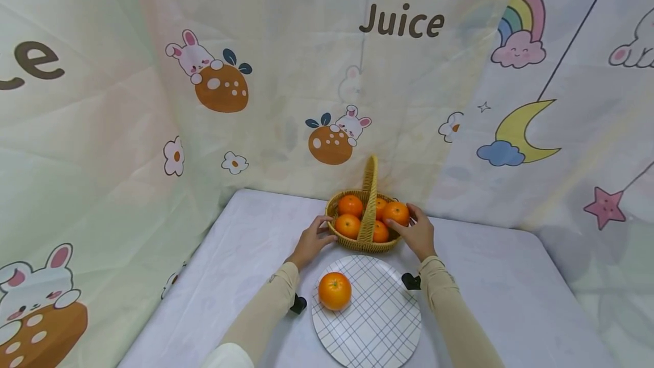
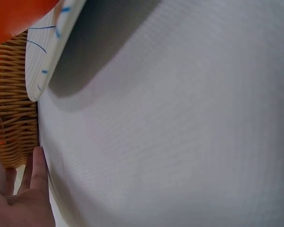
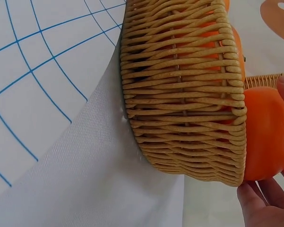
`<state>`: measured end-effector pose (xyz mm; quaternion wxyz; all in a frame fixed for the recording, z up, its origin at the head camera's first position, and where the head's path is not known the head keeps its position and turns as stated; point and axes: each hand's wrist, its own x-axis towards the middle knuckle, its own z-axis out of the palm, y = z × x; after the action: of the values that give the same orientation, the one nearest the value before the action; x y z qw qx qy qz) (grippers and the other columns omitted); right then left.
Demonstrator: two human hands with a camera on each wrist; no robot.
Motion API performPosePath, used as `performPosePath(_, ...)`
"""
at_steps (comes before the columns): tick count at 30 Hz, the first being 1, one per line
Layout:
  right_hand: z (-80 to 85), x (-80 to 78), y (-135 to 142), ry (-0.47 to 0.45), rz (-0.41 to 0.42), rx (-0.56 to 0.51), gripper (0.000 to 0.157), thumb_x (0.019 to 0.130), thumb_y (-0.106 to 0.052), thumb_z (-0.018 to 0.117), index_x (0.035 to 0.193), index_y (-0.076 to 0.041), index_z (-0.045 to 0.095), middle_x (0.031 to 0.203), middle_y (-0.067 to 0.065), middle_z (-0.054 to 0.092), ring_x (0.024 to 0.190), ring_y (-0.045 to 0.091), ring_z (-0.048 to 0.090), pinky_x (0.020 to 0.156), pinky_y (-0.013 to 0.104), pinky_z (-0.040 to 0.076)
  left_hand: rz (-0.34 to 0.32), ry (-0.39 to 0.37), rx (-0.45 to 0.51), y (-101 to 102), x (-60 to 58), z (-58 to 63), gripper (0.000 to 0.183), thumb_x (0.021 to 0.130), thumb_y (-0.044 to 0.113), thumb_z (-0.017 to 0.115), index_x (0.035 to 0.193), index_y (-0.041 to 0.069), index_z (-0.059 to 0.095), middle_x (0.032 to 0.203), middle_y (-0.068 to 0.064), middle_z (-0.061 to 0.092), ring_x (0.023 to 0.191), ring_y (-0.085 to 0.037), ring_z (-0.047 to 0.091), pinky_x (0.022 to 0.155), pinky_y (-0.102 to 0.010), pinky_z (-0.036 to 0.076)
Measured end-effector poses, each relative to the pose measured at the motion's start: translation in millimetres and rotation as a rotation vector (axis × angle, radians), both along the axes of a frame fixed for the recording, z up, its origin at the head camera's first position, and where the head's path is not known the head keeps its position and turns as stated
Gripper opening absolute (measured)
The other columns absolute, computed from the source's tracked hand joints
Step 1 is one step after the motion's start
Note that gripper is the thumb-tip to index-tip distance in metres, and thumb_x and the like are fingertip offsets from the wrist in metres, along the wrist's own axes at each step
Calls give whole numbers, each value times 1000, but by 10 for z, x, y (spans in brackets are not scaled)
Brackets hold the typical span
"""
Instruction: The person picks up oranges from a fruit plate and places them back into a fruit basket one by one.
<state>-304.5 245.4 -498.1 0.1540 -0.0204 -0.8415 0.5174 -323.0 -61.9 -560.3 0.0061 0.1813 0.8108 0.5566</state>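
Observation:
A wicker basket (image 1: 373,247) with a tall handle holds several oranges (image 1: 348,226) at the back of the table. At its right side, my right hand (image 1: 419,234) grips an orange (image 1: 396,214) between thumb and fingers, level with the rim. The right wrist view shows that orange (image 3: 267,135) close against the basket's rim, fingertips beneath it. My left hand (image 1: 310,242) rests against the basket's left side, its fingers fairly straight along the wicker (image 2: 14,123) in the left wrist view.
In front of the basket lies a round white plate (image 1: 378,311) with a blue grid pattern. One orange (image 1: 334,291) sits on its left part. A white cloth covers the table (image 1: 255,243), and printed curtains (image 1: 276,72) hang behind and at the sides.

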Motion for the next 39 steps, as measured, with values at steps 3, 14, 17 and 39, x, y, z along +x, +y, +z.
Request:
performPosePath(3,-13,7,5,0,4,-6,92,73,-47,84,143,-2,44,142,19,48,129,34,46,107,46,41,8,-6,-2,-3,9,12,52,89,22,72,134,26,47,145,4,46,125,-23,54,99,-37,49)
performPosePath(14,-60,195,156,44,23,31,85,77,-36,84,143,-3,44,142,18,47,128,34,47,102,44,45,-10,-3,7,0,3,12,52,90,25,71,136,23,46,146,4,45,126,-24,53,99,-37,49)
performPosePath(17,-49,254,208,51,22,39,87,76,-37,85,143,-1,43,141,21,47,127,35,49,100,43,47,-4,-11,-1,4,0,30,53,89,27,71,136,24,46,147,6,44,126,-21,52,100,-35,48)
performPosePath(39,473,985,-329,411,344,-132,62,72,12,80,128,13,52,120,33,56,113,48,53,93,47,49,10,2,15,2,15,-23,51,89,28,71,134,25,47,148,3,44,126,-24,53,101,-38,47)
